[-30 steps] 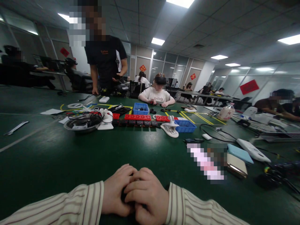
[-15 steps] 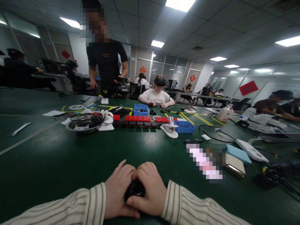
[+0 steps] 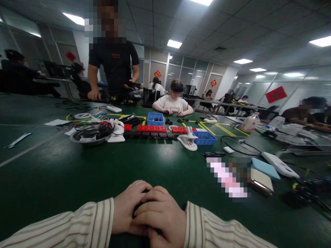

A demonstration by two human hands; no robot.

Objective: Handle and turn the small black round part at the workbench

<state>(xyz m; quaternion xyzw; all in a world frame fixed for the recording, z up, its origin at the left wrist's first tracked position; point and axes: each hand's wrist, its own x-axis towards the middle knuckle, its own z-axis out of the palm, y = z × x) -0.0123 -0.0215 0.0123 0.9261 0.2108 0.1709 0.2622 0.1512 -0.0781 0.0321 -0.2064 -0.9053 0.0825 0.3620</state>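
Observation:
My left hand and my right hand are pressed together low in the middle of the view, close to the table top. Between them sits a glossy black rounded object, of which only a dark sliver shows now; its kind I cannot make out. The fingers of my right hand curl over it and lap across the left fingers. My left hand wraps its other side, with its thumb low down.
Beyond my hands on the green table stand a metal bowl with cables, red power sockets, a white clip stand and a blue bin. Power banks lie to the right. Across the table, two people face me.
My right fingers have moved over the black object and cover most of it. The standing person's hand has come down to the table, and a white device there has shifted.

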